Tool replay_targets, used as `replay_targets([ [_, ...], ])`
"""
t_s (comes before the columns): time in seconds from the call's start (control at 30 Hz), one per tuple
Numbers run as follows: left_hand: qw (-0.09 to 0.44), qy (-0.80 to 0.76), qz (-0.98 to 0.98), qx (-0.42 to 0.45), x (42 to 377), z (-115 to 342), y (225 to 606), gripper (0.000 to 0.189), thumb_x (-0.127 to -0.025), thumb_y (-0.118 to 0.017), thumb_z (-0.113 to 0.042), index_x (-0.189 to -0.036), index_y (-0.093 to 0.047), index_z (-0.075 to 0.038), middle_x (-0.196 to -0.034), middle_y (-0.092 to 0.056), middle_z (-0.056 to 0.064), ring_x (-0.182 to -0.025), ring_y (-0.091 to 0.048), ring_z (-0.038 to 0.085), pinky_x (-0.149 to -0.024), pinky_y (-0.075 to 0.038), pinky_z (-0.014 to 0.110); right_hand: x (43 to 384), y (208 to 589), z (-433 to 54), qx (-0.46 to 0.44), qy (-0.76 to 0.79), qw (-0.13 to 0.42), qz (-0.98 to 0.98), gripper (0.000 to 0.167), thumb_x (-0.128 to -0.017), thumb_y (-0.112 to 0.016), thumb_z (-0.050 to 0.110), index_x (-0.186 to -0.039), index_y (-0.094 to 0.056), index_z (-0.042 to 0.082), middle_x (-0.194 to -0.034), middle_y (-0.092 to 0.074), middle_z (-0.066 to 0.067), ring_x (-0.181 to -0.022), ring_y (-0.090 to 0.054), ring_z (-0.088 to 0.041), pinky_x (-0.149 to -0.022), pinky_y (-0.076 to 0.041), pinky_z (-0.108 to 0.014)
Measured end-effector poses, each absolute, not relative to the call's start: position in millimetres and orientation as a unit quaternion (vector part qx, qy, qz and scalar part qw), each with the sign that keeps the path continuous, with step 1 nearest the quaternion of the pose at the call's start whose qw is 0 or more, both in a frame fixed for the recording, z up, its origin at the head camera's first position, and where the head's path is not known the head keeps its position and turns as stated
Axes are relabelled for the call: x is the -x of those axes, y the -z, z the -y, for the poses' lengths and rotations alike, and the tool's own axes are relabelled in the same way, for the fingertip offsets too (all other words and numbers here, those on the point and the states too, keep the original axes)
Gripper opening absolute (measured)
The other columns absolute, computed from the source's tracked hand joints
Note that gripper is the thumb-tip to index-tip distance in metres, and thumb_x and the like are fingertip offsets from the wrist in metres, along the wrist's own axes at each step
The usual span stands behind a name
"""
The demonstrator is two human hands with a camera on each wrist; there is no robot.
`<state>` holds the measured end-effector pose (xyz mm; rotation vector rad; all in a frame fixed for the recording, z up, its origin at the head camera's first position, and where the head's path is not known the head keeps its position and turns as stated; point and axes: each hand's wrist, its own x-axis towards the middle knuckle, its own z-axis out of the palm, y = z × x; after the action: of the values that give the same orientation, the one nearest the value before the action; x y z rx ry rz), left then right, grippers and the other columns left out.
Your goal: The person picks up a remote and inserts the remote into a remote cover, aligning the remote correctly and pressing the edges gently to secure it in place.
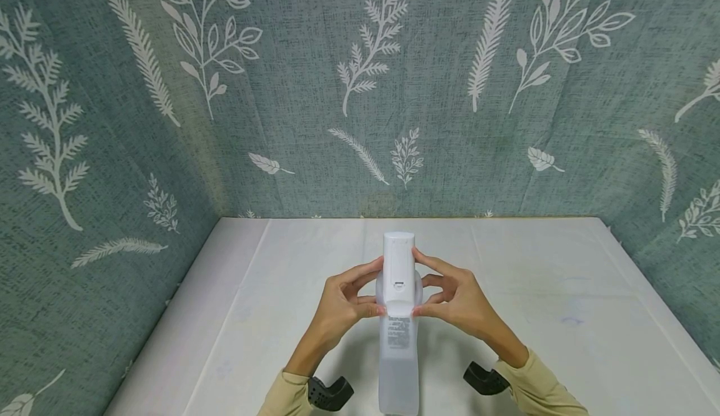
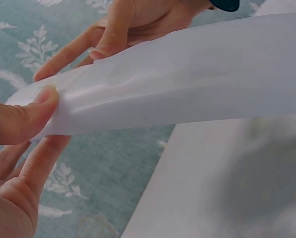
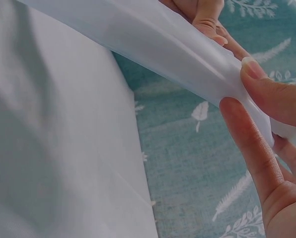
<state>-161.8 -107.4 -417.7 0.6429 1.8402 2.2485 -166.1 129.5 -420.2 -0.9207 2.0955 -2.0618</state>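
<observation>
The white device (image 1: 399, 260) partly hides a round part (image 1: 419, 288) behind it; from here I can't read the print (image 1: 399, 333) below it; sleeves (image 1: 288, 394) flanking it are cut off.

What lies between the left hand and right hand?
A white object with printed text lower down, held at its sides by the left hand and right hand; the head view shows this.

Smooth, softly glossy plastic device (image 1: 399, 260); matt, coarse-looking woven cloth backdrop (image 1: 304, 79).
</observation>
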Motion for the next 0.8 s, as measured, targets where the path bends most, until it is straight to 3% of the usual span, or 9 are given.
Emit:
replay_targets([
  [0.8, 0.079, -0.753, -0.617, -0.215, 162.5, 106.8, 418.9, 0.072, -0.070, -0.077, 0.011, -0.135, -0.049, 0.002, -0.142, -0.044, 0.016, -0.126, -0.047, 0.031, -0.086, -0.053, 0.042, 166.7, 421.0, -130.5, 0.313, 0.673, 0.026, -0.670, 0.084, -0.071, -0.078, -0.007, -0.144, -0.037, 0.005, -0.146, -0.034, -0.021, -0.094, -0.064, -0.023, -0.066, -0.058, -0.044],
])
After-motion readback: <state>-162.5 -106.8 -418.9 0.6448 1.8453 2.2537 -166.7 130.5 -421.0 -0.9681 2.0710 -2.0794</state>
